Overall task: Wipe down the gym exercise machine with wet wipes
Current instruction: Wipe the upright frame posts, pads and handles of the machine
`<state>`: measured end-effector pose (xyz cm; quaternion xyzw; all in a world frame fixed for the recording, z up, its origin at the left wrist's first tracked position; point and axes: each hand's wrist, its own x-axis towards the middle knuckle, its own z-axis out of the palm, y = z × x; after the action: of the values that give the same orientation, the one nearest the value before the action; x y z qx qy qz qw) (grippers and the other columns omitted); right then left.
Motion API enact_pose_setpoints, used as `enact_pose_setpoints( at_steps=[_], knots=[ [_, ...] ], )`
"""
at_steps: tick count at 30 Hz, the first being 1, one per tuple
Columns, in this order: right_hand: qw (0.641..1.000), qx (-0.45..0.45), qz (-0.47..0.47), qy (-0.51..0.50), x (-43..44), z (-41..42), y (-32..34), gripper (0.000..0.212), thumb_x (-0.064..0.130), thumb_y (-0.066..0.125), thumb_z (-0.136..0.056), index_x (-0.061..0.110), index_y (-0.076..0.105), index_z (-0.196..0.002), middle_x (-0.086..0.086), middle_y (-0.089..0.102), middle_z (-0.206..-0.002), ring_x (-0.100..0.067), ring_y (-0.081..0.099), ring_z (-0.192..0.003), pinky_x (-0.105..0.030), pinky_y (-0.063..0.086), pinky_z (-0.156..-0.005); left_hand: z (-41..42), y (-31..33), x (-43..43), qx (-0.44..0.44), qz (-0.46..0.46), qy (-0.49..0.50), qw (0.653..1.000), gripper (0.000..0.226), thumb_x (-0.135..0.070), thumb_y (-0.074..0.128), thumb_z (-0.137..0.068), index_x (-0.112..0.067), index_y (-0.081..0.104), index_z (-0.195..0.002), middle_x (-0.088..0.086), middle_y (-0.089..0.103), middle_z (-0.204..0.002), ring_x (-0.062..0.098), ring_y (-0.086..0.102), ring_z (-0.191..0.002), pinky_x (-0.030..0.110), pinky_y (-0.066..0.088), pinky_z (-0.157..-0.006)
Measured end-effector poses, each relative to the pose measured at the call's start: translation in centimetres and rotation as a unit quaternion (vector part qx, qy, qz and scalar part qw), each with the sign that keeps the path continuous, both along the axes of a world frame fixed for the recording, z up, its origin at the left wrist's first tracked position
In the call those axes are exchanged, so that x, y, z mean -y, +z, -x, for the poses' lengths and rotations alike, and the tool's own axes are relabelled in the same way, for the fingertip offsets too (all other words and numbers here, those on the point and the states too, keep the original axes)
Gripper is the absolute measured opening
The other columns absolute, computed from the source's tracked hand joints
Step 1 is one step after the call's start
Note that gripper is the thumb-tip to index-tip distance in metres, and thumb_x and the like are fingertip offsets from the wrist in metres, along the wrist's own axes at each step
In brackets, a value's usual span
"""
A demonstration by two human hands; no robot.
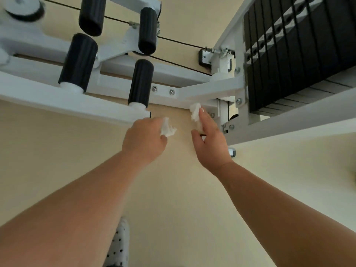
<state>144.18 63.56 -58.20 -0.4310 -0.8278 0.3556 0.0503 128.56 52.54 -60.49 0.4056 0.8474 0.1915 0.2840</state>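
One wipe (169,129) in left hand (143,140); right hand's (211,144) second wipe (195,111) touches frame (202,91).

A single head-worn wide-angle camera looks steeply down, seemingly from close above the white machine frame (57,101).
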Motion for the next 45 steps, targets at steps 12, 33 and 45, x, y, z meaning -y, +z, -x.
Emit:
enact_pose_setpoints(
  at_steps=[12,33,45],
  knots=[
    [0.934,0.308,0.043,0.177,0.8,0.7,-11.4,0.079,0.029,0.050,-0.104,0.014,0.001,-0.165,-0.001,-0.007,-0.173,-0.022,0.003,-0.159,-0.042,0.018,-0.127,-2.2,-7.6,6.3,0.016,0.313,-0.096,0.945,0.063,-0.046,0.051,-0.096,-0.027,0.032,-0.153,0.010,0.020,-0.164,0.036,0.039,-0.137,0.046,0.037,-0.109],
    [0.913,0.317,0.102,0.234,4.6,3.4,-16.6,0.067,0.017,0.049,-0.099,0.009,0.024,-0.160,0.003,0.006,-0.168,-0.028,0.051,-0.132,-0.035,0.043,-0.103,-0.9,-12.6,7.4,0.157,0.258,-0.008,0.953,0.076,-0.044,0.054,-0.095,-0.031,0.018,-0.160,0.005,0.005,-0.170,0.026,0.021,-0.154,0.040,0.027,-0.121],
    [0.950,0.271,0.048,0.150,8.6,-6.5,23.4,0.068,0.028,0.055,-0.104,0.017,0.022,-0.163,0.004,0.008,-0.171,-0.024,0.034,-0.149,-0.038,0.033,-0.118,-8.6,24.1,13.8,0.200,0.125,0.041,0.971,0.066,-0.038,0.048,-0.102,-0.031,0.018,-0.160,0.003,0.007,-0.169,0.027,0.022,-0.152,0.041,0.029,-0.119]
  ],
)
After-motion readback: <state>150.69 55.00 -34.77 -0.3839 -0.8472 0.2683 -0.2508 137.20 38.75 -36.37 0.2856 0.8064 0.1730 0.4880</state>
